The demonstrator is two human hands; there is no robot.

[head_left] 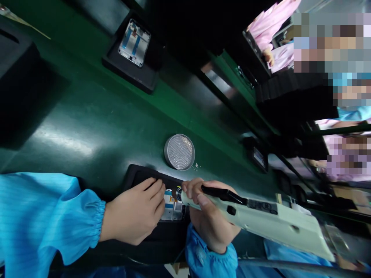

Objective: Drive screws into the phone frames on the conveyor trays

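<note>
My right hand (213, 216) is wrapped round a pale green electric screwdriver (261, 222) with a black lever along its body. The screwdriver's front end points down at an opened phone (174, 206), which shows a silver frame and blue strips. That phone lies in a black tray (142, 172) in front of me. My left hand (139, 212) rests over the phone's left side and the tray, fingers stretched out and slightly bent, hiding part of both. Just beyond the tray stands a round grey screw dish (179, 152) with a dimpled surface and small screws at its far right.
Several loose screws (196, 166) lie beside the dish. Farther back, another opened phone (135, 42) sits in a black tray (127, 73). A black block (17, 58) is at the left. Other people in pink and blue sleeves (272, 23) are at the right.
</note>
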